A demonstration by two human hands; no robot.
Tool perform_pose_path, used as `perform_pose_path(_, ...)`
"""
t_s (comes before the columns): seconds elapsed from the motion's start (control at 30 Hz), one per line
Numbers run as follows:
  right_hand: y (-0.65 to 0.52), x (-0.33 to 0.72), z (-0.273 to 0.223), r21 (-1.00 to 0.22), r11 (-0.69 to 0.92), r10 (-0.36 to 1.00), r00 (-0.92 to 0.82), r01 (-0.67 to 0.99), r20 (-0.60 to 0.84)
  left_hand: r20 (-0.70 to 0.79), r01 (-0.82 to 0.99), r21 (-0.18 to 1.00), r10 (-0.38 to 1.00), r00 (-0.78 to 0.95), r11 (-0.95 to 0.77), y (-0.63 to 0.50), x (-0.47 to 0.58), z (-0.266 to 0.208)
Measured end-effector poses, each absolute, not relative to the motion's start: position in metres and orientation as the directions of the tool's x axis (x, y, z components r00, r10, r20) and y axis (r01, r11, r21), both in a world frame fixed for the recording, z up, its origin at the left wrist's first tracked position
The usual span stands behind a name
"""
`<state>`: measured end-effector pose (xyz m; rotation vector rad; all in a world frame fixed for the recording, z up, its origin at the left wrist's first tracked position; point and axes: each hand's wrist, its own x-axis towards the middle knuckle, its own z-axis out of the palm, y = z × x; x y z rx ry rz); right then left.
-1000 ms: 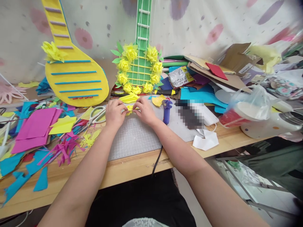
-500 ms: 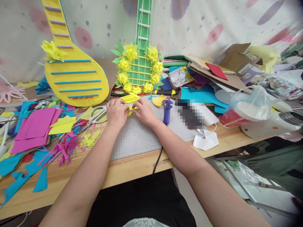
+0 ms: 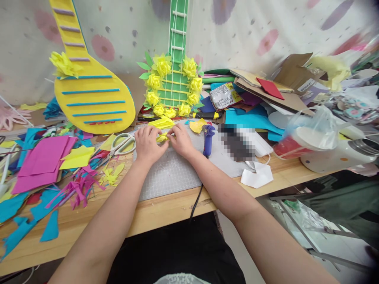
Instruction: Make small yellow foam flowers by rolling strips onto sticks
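Note:
My left hand and my right hand meet over the grey cutting mat. Between their fingertips is a small piece of yellow paper, pinched by both hands and partly hidden by the fingers. Just behind the fingers lies a stack of yellow paper strips. A purple glue gun rests on the mat to the right of my right hand. Scissors with pale handles lie close to the left of my left hand.
A yellow lute-shaped craft and a green one ringed with yellow paper flowers stand at the back. Paper scraps cover the left side. A bagged cup and a white flask sit at right, beside stacked cardboard.
My left hand has opened out a little and turned, its thumb now stretched toward the right hand. The yellow paper between the fingertips shows more. The view has shifted slightly.

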<state>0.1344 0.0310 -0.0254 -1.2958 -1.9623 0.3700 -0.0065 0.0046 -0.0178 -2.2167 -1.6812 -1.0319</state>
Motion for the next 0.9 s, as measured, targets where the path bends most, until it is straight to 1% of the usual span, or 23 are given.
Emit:
perform_pose_path(0.13, 0.0315, 0.1335, -0.0273, -0.619, 0.426, 0.888, -0.174, 0.660, 0.425, 0.614, 0.900, 0.226, 0.772, 0.166, -0.373, 0.0070, -0.0059, -0.0205)
perform_pose_path(0.33, 0.0319, 0.1324, -0.0307, -0.671, 0.382, 0.898, -0.084, 0.635, 0.431, 0.633, 0.874, 0.260, 0.756, 0.166, -0.410, 0.0078, -0.0086, -0.0194)
perform_pose_path(0.57, 0.0326, 0.1317, -0.0323, -0.685, 0.347, 0.912, -0.059, 0.641, 0.406, 0.641, 0.888, 0.202, 0.742, 0.200, -0.413, 0.0045, -0.0086, -0.0195)
perform_pose_path(0.73, 0.0305, 0.1308, -0.0305, -0.692, 0.320, 0.927, -0.062, 0.647, 0.370, 0.639, 0.887, 0.183, 0.737, 0.220, -0.424, 0.0021, -0.0069, -0.0198)
perform_pose_path(0.8, 0.0298, 0.1305, -0.0290, -0.696, 0.309, 0.935, -0.072, 0.648, 0.348, 0.637, 0.884, 0.195, 0.740, 0.216, -0.426, 0.0010, -0.0064, -0.0189)
perform_pose_path(0.9, 0.0286, 0.1304, -0.0260, -0.693, 0.300, 0.942, -0.089, 0.655, 0.324, 0.638, 0.883, 0.278, 0.760, 0.124, -0.378, 0.0019, -0.0063, -0.0173)
